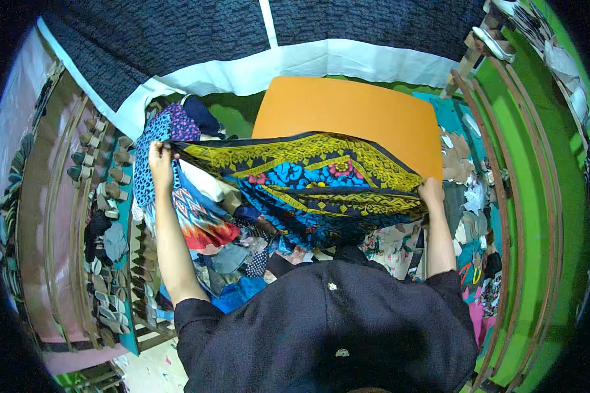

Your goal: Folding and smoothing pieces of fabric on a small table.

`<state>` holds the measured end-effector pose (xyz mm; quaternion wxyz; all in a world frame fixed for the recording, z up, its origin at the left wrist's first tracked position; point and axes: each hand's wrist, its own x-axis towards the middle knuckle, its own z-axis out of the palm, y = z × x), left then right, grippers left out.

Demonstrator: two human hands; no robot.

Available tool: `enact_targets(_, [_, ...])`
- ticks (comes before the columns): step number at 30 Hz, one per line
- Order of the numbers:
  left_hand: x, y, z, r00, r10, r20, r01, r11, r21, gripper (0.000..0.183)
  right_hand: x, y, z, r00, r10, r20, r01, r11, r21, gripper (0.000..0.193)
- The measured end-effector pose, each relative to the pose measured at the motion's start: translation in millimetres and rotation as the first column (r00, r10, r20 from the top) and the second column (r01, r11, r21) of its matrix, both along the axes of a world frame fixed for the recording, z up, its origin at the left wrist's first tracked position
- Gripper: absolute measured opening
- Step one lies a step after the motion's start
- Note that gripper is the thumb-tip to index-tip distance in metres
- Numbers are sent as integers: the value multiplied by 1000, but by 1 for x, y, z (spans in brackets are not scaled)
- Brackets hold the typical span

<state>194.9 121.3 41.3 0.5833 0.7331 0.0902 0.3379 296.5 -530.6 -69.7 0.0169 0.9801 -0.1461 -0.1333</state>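
Observation:
A patterned cloth (295, 164) in black, yellow, blue and pink is stretched sideways in front of me, sagging between both hands. My left hand (161, 157) is closed on its left end, beside a pile of printed fabrics. My right hand (431, 191) grips the right end, just below the corner of an orange board (347, 111). Folds of the cloth hang toward my chest. Near my left forearm lie a blue leopard-print fabric (152, 157) and a zigzag-patterned fabric (203, 219) in red, white and blue.
Fabric scraps (233, 262) lie heaped below the cloth. On the left, shoe lasts (111, 301) line wooden racks. To the right, leather-like scraps (457, 157) and orange-handled scissors (465, 273) lie near a wooden rack (501, 196) by a green wall. A dark curtain (177, 39) hangs at the back.

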Motion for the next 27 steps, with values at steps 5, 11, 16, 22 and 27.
enact_targets(5, [-7,-44,5,888,-228,-399,262,965,31,7,-7,8,76,835,-31,549,-258,860,440,27])
enact_targets(11, [-28,105,-61,824,509,-247,-512,857,59,17,0,-56,88,703,-300,645,59,928,368,25])
enact_targets(16, [-39,149,-72,718,664,-206,-659,745,104,23,-17,-80,109,717,-266,645,242,962,128,29])
enact_targets(22, [11,148,-82,616,775,-145,-514,534,672,36,43,-236,28,641,-220,736,-44,946,321,26])
enact_targets(27, [35,59,0,831,497,-248,-236,720,653,33,48,-101,93,737,-501,454,-118,566,816,25])
